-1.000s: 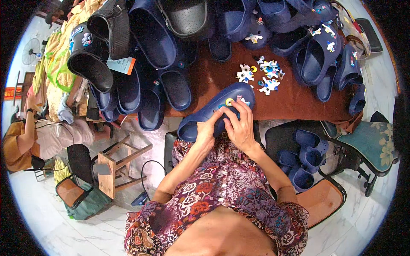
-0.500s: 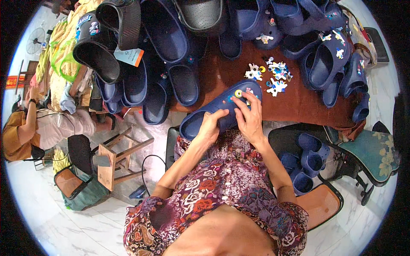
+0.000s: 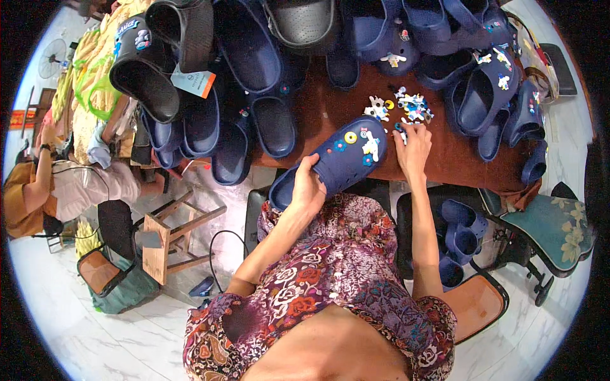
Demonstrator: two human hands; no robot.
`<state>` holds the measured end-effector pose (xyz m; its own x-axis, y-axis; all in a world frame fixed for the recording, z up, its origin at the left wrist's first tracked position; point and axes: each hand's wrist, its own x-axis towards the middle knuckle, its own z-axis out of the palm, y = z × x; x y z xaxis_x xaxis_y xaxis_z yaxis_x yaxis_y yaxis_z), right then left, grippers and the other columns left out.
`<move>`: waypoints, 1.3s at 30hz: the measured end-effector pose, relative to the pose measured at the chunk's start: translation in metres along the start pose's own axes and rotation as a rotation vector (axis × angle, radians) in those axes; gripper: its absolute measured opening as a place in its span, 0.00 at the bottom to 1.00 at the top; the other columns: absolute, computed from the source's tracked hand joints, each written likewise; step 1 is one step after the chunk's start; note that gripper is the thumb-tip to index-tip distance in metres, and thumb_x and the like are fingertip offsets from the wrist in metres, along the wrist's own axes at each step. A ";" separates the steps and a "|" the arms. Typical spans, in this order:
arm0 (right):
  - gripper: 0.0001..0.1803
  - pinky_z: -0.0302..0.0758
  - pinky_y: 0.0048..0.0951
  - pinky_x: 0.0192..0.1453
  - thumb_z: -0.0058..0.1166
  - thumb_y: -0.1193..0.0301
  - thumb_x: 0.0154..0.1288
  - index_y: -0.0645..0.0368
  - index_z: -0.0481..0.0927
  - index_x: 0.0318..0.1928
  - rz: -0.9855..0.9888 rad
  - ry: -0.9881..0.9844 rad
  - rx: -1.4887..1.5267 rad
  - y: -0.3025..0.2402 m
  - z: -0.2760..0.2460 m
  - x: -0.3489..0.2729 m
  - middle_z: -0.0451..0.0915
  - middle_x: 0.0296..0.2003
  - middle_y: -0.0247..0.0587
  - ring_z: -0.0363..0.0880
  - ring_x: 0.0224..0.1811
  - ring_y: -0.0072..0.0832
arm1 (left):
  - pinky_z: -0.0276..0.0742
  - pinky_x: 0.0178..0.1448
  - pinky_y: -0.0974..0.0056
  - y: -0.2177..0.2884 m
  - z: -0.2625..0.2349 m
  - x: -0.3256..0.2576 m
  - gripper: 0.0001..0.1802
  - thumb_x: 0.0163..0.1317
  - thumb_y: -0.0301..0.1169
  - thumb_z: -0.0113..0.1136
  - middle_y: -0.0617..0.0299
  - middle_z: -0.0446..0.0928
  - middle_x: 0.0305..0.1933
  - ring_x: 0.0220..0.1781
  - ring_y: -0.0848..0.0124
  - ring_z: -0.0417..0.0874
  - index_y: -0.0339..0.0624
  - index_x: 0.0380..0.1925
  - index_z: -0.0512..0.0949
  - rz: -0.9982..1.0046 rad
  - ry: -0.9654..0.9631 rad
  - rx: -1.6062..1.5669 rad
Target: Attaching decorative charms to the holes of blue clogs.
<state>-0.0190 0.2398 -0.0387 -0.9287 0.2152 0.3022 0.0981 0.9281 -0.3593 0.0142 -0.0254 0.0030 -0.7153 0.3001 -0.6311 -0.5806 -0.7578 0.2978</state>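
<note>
My left hand (image 3: 307, 189) grips a navy blue clog (image 3: 337, 160) by its heel end, at the near edge of a brown table (image 3: 445, 159). The clog's top carries several small charms: yellow, blue and white ones. My right hand (image 3: 412, 147) has left the clog and reaches to a small pile of loose white and blue charms (image 3: 406, 108) on the table, its fingertips touching the pile's near edge. Whether the fingers pinch a charm cannot be told.
Many navy clogs (image 3: 254, 70) crowd the table's far side, with black ones (image 3: 152, 57) at the left. More clogs lie on a chair (image 3: 464, 235) at my right. A wooden stool (image 3: 171, 235) and a seated person (image 3: 57, 190) are at my left.
My right hand lifted off the clog and moved right to the charm pile. My left hand slid down to the clog's heel end.
</note>
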 end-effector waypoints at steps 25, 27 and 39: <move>0.08 0.73 0.38 0.47 0.56 0.74 0.62 0.58 0.82 0.41 -0.510 -0.372 0.499 -0.114 -0.075 0.000 0.77 0.35 0.41 0.76 0.43 0.40 | 0.72 0.58 0.63 -0.015 0.001 -0.013 0.14 0.65 0.34 0.55 0.61 0.81 0.46 0.49 0.71 0.80 0.35 0.45 0.78 0.118 -0.011 0.239; 0.07 0.70 0.38 0.47 0.57 0.74 0.60 0.56 0.82 0.39 -0.590 -0.367 0.428 -0.119 -0.072 -0.001 0.75 0.34 0.40 0.74 0.42 0.38 | 0.74 0.49 0.69 -0.016 0.001 -0.015 0.13 0.64 0.32 0.58 0.65 0.81 0.40 0.41 0.76 0.80 0.35 0.43 0.79 0.151 -0.037 0.299; 0.04 0.72 0.38 0.45 0.59 0.75 0.57 0.59 0.78 0.34 -0.582 -0.457 0.595 -0.117 -0.067 0.010 0.77 0.31 0.41 0.76 0.37 0.41 | 0.74 0.54 0.68 -0.028 0.003 -0.012 0.14 0.65 0.34 0.63 0.65 0.81 0.46 0.46 0.78 0.79 0.39 0.46 0.79 0.212 -0.057 0.436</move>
<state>-0.0158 0.1535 0.0652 -0.8366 -0.4894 0.2459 -0.5058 0.5179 -0.6899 0.0379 -0.0062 0.0046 -0.8488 0.2060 -0.4870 -0.5196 -0.4960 0.6957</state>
